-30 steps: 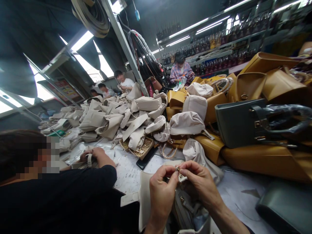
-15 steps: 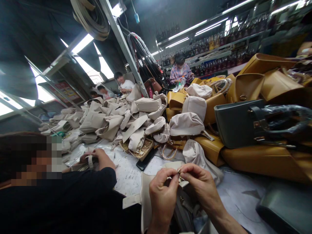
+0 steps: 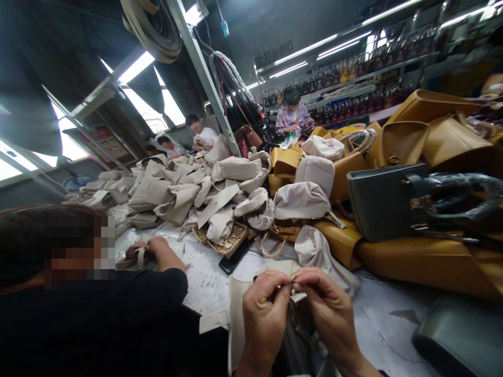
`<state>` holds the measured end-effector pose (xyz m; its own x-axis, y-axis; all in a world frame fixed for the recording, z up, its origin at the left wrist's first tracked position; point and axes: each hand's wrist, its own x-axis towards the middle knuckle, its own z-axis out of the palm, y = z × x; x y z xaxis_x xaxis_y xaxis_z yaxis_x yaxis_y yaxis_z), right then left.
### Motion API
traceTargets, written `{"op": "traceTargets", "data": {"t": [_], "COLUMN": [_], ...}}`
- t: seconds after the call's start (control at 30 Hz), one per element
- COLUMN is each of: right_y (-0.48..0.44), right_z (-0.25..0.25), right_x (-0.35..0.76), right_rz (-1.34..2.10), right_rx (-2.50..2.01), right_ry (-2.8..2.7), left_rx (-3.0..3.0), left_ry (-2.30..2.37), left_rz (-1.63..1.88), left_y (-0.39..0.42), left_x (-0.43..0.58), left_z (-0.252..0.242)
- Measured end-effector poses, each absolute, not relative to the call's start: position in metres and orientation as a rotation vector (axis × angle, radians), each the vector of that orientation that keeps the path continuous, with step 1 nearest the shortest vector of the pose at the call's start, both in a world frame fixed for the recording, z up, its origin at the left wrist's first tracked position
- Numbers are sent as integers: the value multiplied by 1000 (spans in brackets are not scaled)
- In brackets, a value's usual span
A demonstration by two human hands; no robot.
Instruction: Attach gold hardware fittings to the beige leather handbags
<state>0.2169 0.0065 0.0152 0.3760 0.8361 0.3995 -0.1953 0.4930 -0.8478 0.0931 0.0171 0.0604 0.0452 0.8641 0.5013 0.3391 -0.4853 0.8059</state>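
A cream handbag (image 3: 236, 335) stands in front of me at the bottom of the head view, its inside dark and partly covered by my hands. Over its top, my left hand (image 3: 264, 314) is closed in a pinch, thumb against index finger. Facing it, my right hand (image 3: 328, 311) pinches too, the fingertips of both almost touching. Between them shows a small gold-coloured metal piece (image 3: 293, 281), too small to tell its kind. Just below lies a light strap end (image 3: 298, 297). A cream tab (image 3: 213, 321) sticks out at the bag's left side.
A box of small gold fittings (image 3: 234, 242) and a black phone (image 3: 236, 256) lie beyond the bag. Cream bags (image 3: 176, 199) are piled behind, mustard bags (image 3: 424, 262) and a dark green handbag (image 3: 385, 201) to the right. A co-worker (image 3: 98, 314) sits close on the left.
My right hand has shifted slightly, its fingers now more bent around the small piece. Both hands stay pinched over the bag. The co-worker's head has moved a little to the right.
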Motion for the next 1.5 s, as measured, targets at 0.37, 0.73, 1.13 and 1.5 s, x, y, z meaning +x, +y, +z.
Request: {"op": "traceTargets", "data": {"t": [0.37,0.73,1.13,1.5], "right_y": [7,12,-26,-46], "right_z": [17,14,17,15], "right_x": [225,232,254,254], "right_rz": [821,1010,1217,1310], "right_rx": [-744,-845,-697,-614], "right_ry": [-991,-989,-1225,-1351], "left_rx": [1525,1721,1427,2192], "left_ry": [1248,1066,1263,1607], "left_rz": [1282,1208,1302,1024], "left_y": [18,21,15,23], "left_x": [93,84,69,42], "left_z": [59,67,68,62]}}
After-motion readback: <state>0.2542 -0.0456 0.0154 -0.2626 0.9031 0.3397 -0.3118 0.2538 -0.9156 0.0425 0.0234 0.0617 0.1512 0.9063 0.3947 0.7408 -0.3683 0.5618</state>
